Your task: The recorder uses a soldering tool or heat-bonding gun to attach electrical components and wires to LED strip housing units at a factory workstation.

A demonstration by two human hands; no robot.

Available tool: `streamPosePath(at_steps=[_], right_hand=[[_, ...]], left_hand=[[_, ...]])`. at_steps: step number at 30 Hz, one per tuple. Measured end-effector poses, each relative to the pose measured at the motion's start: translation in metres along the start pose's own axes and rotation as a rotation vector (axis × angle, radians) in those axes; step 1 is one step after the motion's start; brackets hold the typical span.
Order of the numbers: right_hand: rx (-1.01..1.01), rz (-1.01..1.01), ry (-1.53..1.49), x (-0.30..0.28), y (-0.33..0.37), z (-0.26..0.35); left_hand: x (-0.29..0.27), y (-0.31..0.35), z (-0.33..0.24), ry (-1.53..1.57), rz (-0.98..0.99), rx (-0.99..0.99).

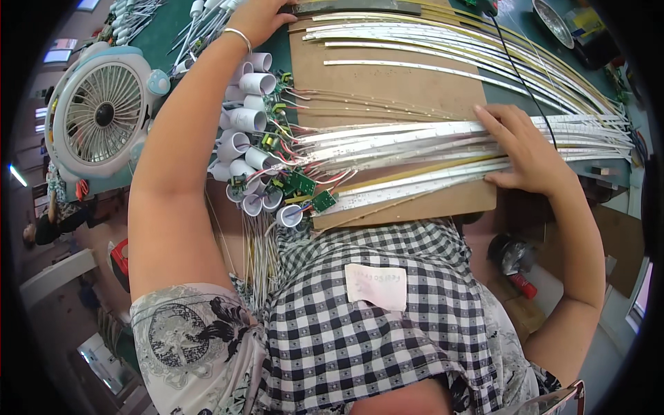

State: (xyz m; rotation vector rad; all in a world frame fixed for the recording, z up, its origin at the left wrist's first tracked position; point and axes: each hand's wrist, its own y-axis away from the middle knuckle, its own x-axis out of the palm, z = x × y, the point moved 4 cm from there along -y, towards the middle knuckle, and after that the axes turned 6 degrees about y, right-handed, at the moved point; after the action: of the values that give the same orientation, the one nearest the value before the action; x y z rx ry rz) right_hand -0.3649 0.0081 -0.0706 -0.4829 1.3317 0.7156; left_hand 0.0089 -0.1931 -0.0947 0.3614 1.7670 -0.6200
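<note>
My right hand (522,149) lies across a bundle of white LED strips (415,135), fingers and thumb spread over its right part. Red and white wires join the bundle's left ends to small green circuit boards (301,182), beside white plastic lamp housings (245,120). At the top edge my left hand (261,19) is bent with its thumb and a finger beside the left end of a dark flat bar (353,7). The frame cuts off part of this hand, and what lies between its fingertips is unclear. More LED strips (415,68) fan out below the bar.
A brown board (387,86) lies under the strips on a green tabletop (162,28). At left stands a white and blue fan (104,114). A black cable (519,62) hangs over the strips at right. A metal bowl (552,22) sits at the far right.
</note>
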Motion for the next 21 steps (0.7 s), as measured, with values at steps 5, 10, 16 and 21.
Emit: streamPosePath(at_steps=[5, 10, 16, 21], right_hand=[[-0.095, 0.025, 0.172, 0.002, -0.015, 0.017], [-0.053, 0.018, 0.244, 0.009, 0.0, 0.013], [-0.01, 0.075, 0.183, 0.015, -0.031, 0.001], [0.042, 0.039, 0.183, 0.024, -0.025, -0.006]], left_hand=[[-0.009, -0.007, -0.001, -0.12, 0.12, 0.058], [-0.027, -0.01, -0.096, -0.039, 0.299, 0.2], [-0.004, 0.011, -0.137, 0.035, 0.321, 0.351], [0.011, 0.018, -0.167, 0.205, 0.403, 0.385]])
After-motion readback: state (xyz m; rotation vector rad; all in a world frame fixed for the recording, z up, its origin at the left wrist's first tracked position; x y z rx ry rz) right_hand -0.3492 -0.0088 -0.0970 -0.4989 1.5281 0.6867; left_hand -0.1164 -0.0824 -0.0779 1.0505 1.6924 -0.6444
